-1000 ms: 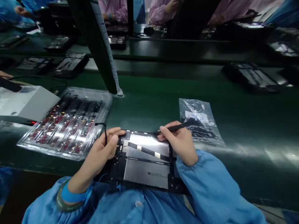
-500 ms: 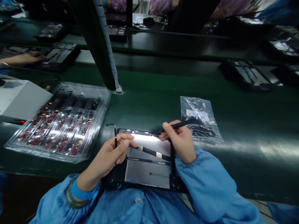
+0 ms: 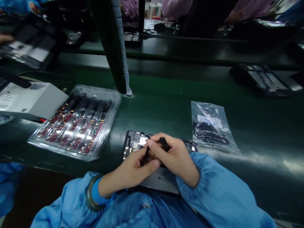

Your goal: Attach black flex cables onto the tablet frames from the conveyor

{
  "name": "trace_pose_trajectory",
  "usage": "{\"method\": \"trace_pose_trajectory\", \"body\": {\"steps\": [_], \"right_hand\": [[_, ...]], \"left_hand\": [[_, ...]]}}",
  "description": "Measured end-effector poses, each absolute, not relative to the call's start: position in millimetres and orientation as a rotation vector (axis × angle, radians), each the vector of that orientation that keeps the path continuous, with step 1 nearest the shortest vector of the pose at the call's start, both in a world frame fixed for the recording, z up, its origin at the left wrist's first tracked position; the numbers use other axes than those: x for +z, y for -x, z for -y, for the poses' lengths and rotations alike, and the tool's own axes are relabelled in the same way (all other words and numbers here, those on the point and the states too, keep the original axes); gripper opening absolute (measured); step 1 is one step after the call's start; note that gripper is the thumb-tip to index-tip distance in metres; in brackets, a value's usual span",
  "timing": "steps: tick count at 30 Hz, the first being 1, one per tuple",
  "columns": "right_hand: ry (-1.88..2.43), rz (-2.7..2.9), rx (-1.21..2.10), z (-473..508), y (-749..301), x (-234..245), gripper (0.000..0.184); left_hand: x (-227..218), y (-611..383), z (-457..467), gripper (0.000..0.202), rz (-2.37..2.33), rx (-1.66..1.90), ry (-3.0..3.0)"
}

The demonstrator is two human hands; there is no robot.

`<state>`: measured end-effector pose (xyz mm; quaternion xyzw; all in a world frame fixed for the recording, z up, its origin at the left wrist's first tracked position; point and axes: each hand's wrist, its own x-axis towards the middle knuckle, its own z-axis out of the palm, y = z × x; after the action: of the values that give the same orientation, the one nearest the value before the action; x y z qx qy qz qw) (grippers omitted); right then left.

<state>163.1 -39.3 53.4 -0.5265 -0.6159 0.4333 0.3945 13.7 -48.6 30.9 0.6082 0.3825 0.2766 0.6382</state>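
Note:
An opened tablet back (image 3: 133,144) with a grey metal plate lies at the near edge of the green bench, partly over my lap. Both hands meet above its middle. My right hand (image 3: 174,158) is closed round a thin black stylus tool (image 3: 163,144), its tip pointing down toward the tablet. My left hand (image 3: 136,169) is pinched against the right one, fingers closed on a small black part that I cannot make out. The hands hide most of the tablet's inside.
A clear blister tray (image 3: 78,122) of small red circuit boards lies to the left, beside a white box (image 3: 30,99). A plastic bag (image 3: 211,126) of black parts lies to the right. A dark post (image 3: 111,47) rises behind. Other people's trays and sleeves line the far side.
My left hand carried the thin black cable piece from the tablet's left edge to its middle. The right hand turned the stylus inward, and both hands came together.

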Motion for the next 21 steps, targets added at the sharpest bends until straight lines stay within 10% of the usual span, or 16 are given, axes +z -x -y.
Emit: {"method": "trace_pose_trajectory", "body": {"steps": [6,12,21], "right_hand": [[1.268,1.975,0.256,47,-162,46,0.017],[1.175,2.207,0.077,55,-154,43,0.033],[1.325,1.477,1.112,43,-167,40,0.016]], "left_hand": [[26,-1,48,0.011,-1.281,1.261,-1.931],[27,-2,47,0.008,-1.348,1.295,-2.077],[32,-2,41,0.010,-1.361,1.084,-1.482]]}}
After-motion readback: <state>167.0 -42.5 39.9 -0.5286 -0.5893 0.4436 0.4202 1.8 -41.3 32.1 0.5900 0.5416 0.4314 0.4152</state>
